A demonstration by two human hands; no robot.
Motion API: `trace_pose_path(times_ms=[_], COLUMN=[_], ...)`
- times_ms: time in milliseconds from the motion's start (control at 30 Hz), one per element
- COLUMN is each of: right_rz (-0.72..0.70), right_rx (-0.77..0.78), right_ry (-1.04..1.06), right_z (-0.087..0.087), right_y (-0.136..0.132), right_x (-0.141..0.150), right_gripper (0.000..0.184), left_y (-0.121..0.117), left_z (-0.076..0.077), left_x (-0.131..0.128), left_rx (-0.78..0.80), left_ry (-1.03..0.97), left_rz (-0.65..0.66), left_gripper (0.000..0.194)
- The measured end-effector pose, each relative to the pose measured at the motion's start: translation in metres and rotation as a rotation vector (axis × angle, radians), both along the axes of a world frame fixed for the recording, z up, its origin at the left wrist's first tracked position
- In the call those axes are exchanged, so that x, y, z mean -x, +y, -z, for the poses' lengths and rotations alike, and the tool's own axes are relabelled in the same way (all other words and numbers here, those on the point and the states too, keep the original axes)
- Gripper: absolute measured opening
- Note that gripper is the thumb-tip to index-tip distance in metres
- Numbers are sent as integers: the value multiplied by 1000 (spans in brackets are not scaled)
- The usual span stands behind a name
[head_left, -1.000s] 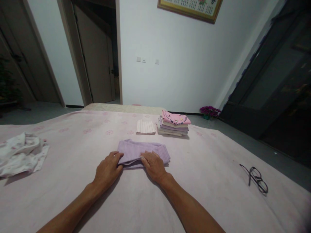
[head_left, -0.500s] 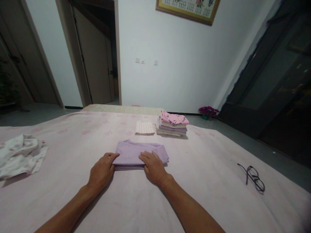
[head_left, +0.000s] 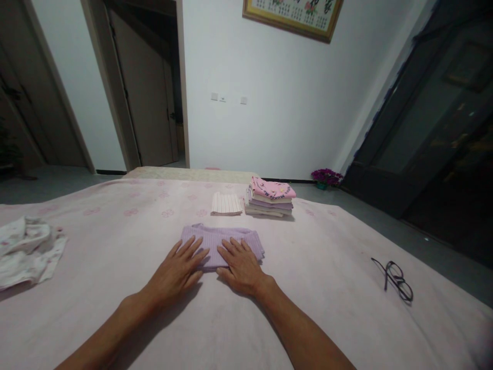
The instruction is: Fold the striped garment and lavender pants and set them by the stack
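A folded lilac ribbed garment lies in front of me on the pink bed sheet. My left hand rests on its left part with the fingers spread. On its right part lies my right hand, flat, fingers pointing away from me. Parts of the garment are covered by both hands. Beyond it sits a small folded cream cloth with stripes. Right beside that rises a stack of folded clothes, topped by a pink piece with printed lettering.
A crumpled white garment with small prints lies at the left edge. Black-framed eyeglasses rest on the sheet at the right. Purple flowers stand on the floor beyond the far right edge, near the white wall.
My left hand has let go of the garment's left edge and come right onto its top, fingers now spread. My right hand has flattened at nearly the same spot. The view has shifted slightly.
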State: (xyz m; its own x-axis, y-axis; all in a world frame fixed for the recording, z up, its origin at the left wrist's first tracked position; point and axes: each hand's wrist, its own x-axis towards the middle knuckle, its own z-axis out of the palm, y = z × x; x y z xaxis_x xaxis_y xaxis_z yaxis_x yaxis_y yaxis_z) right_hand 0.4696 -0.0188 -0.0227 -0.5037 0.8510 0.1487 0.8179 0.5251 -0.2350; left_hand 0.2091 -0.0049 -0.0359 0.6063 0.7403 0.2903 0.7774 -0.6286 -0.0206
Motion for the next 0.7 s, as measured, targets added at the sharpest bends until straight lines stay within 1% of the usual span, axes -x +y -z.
trace_pose_path(times_ms=[33, 67, 167, 267, 367, 433, 500, 567, 633, 700], right_rz=[2, 3, 5, 53, 144, 183, 202, 235, 276, 255], right_rx=[-4, -8, -27, -48, -67, -75, -79, -78, -80, -91], right_ry=[-3, -5, -1, 2, 7, 15, 26, 49, 82, 112], right_z=[0, 0, 0, 0, 2, 3, 3, 0, -3, -6], right_y=[0, 0, 1, 4, 9, 12, 14, 15, 16, 16], right_x=[0, 0, -1, -5, -9, -11, -11, -9, -3, 4], right_gripper=[65, 64, 61, 57, 54, 52, 49, 45, 42, 43], left_y=[2, 3, 5, 4, 5, 8, 12, 17, 23, 29], left_z=[2, 5, 14, 17, 19, 21, 24, 26, 24, 18], left_x=[-4, -7, -10, -6, 0, 4, 9, 14, 18, 22], left_rx=[6, 17, 64, 121, 178, 224, 256, 253, 251, 291], left_ry=[-17, -26, -24, -44, -132, -238, -365, -482, -569, -623], left_rz=[37, 46, -14, -78, -78, -93, -169, -282, -373, -457], left_gripper=[53, 55, 61, 63, 58, 54, 52, 54, 58, 64])
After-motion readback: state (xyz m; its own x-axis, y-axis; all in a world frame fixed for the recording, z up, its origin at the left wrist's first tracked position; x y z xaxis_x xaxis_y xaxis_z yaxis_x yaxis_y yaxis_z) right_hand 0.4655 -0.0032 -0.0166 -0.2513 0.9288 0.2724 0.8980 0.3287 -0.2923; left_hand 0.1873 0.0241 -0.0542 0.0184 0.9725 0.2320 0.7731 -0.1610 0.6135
